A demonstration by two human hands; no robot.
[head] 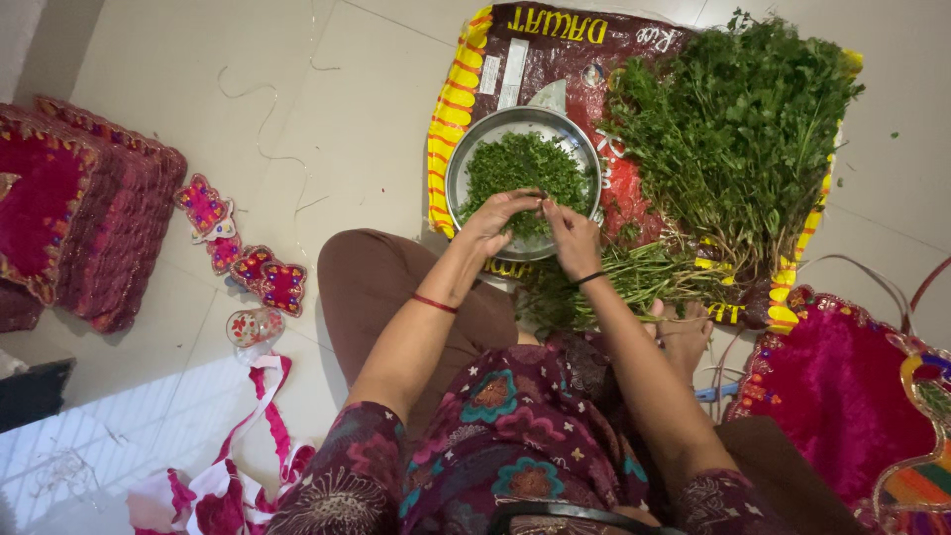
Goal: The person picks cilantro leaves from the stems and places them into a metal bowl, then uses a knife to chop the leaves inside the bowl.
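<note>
A: Pinching a sprig over the steel bowl w/ both hands; left hand and right hand closed on one stem, fingertips touching.

B: Progress?

A: Approx. partway; picked leaves cover the bowl bottom; bare stems lie beside right wrist; large unpicked herb bunch remains on sack, right of bowl.

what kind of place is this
Probably a home floor used as a work spot: pale floor tiles, a spread-out sack under a steel bowl of picked greens, and embroidered cushions lying about.
</note>
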